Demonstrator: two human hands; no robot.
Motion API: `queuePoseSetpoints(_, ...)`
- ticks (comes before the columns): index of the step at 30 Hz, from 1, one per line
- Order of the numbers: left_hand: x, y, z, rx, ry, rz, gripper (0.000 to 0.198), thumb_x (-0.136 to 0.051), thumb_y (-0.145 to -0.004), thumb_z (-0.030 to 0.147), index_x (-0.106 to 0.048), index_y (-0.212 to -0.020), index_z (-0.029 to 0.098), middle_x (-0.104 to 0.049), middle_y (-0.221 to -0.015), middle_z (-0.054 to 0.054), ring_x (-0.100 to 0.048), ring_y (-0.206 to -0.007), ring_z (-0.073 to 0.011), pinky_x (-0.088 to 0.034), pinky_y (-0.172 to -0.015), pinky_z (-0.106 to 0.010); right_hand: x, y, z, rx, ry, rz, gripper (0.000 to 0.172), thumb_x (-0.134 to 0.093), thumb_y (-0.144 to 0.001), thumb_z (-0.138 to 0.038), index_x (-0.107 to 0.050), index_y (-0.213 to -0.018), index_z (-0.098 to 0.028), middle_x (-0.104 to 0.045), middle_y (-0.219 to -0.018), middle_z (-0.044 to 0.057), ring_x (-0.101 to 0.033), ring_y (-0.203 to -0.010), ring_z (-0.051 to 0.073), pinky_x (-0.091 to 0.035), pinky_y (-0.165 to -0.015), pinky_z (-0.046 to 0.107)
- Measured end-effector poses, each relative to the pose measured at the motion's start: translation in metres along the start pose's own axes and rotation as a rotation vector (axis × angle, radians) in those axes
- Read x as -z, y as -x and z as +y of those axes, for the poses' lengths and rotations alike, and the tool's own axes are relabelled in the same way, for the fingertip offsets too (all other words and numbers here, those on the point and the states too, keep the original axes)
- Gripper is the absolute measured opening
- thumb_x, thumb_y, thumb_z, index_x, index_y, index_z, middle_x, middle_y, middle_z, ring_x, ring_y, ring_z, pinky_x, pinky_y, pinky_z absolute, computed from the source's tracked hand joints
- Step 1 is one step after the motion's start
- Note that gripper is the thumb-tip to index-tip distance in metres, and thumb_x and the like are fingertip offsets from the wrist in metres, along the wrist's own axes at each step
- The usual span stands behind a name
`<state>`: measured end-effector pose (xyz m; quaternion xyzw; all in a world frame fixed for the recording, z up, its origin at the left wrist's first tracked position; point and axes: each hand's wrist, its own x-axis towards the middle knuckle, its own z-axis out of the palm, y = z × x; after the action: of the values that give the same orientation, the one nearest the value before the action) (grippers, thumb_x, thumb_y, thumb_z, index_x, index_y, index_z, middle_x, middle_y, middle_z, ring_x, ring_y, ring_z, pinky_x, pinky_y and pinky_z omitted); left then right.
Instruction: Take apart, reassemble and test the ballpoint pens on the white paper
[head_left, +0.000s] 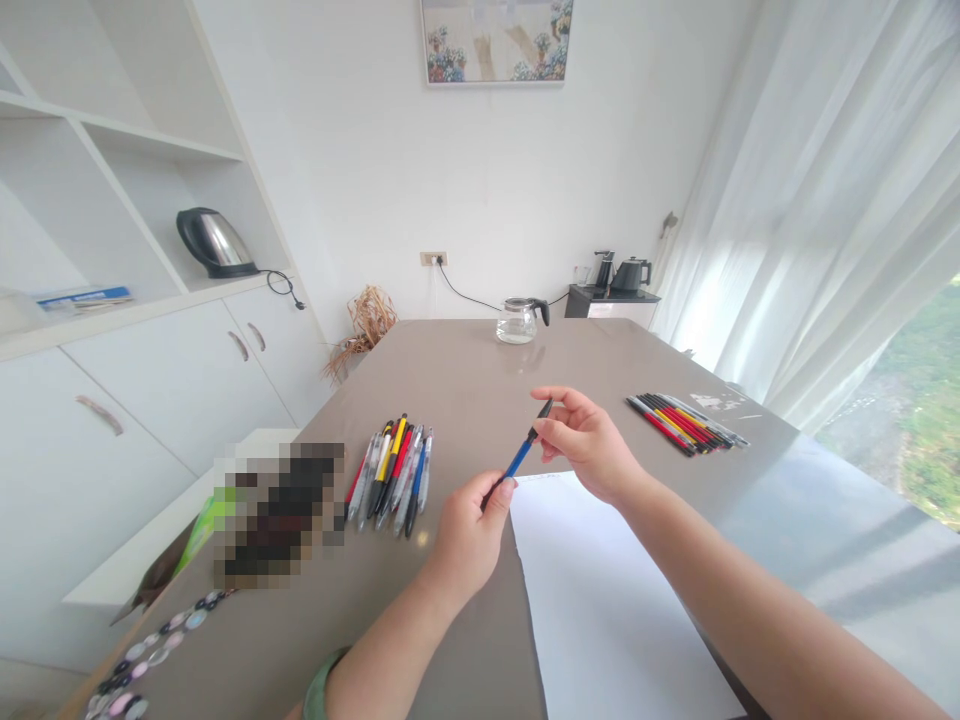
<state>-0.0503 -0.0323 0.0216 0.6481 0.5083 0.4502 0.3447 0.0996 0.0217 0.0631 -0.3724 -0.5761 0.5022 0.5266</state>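
Observation:
A blue pen with black ends [517,455] is held at a slant between my hands, above the far left corner of a white sheet of paper [615,600]. My left hand [474,530] is closed round its lower end. At its upper black end, my right hand [574,430] pinches it between thumb and fingers. Faint small marks show along the paper's far edge. To the left of my hands lies a loose pile of pens [394,470] in clear, yellow, red, blue and white. Over on the right is another row of pens [686,425], mostly red, black and yellow.
A glass pot of water [517,320] stands at the table's far end. A beaded strand [157,645] and a blurred-out dark object [285,515] lie at the left edge. Cabinets [165,370] flank the left, with a metal kettle [217,243] on a shelf. Curtains [817,200] hang right.

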Motion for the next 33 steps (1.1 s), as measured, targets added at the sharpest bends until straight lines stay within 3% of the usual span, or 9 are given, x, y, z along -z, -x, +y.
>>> queuePoseSetpoints(4, -0.001, -0.001, -0.003, 0.013, 0.003, 0.019, 0.031, -0.038, -0.081, 0.04, -0.058, -0.084, 0.016, -0.055, -0.066, 0.001, -0.046, -0.059, -0.0129, -0.033, -0.056, -0.021, -0.001, 0.001, 0.001, -0.04, -0.067, -0.04, 0.024, -0.054, -0.069, -0.031, -0.052, -0.091, -0.019, -0.051, -0.058, -0.003, -0.052, -0.053, 0.01, -0.046, -0.054, 0.025)
queuePoseSetpoints(10, 0.0, -0.002, -0.003, 0.022, -0.012, 0.004, 0.03, -0.037, -0.081, 0.04, -0.055, -0.076, 0.016, -0.048, -0.06, 0.003, -0.04, -0.055, -0.0112, -0.031, -0.053, -0.02, -0.001, 0.001, -0.003, -0.104, -0.204, -0.085, 0.025, -0.046, -0.077, -0.041, -0.053, -0.088, -0.019, -0.06, -0.083, 0.005, -0.054, -0.062, 0.01, -0.046, -0.056, 0.025)
queuePoseSetpoints(17, -0.001, -0.001, -0.002, 0.013, 0.002, -0.014, 0.028, -0.038, -0.081, 0.039, -0.054, -0.075, 0.016, -0.045, -0.059, 0.003, -0.039, -0.056, -0.0111, -0.03, -0.052, -0.02, 0.002, 0.0, -0.002, -0.132, -0.296, -0.08, 0.02, -0.054, -0.073, -0.035, -0.058, -0.082, -0.017, -0.061, -0.081, 0.004, -0.044, -0.048, 0.005, -0.038, -0.046, 0.019)
queuePoseSetpoints(28, 0.0, -0.001, -0.005, 0.005, 0.026, 0.05, 0.026, -0.04, -0.08, 0.038, -0.055, -0.08, 0.017, -0.047, -0.061, 0.002, -0.042, -0.058, -0.0125, -0.032, -0.053, -0.021, -0.003, -0.001, 0.009, -0.137, -0.434, -0.007, 0.013, -0.06, -0.07, -0.029, -0.063, -0.074, -0.017, -0.059, -0.077, 0.003, -0.045, -0.055, 0.006, -0.038, -0.046, 0.018)
queuePoseSetpoints(33, 0.001, -0.002, -0.006, 0.025, 0.079, 0.073, 0.025, -0.04, -0.08, 0.038, -0.055, -0.083, 0.017, -0.056, -0.073, 0.0, -0.048, -0.068, -0.0145, -0.034, -0.062, -0.022, -0.004, -0.001, 0.01, -0.146, -0.427, 0.01, 0.013, -0.061, -0.069, -0.029, -0.062, -0.066, -0.016, -0.057, -0.074, 0.002, -0.045, -0.056, 0.006, -0.037, -0.045, 0.018)
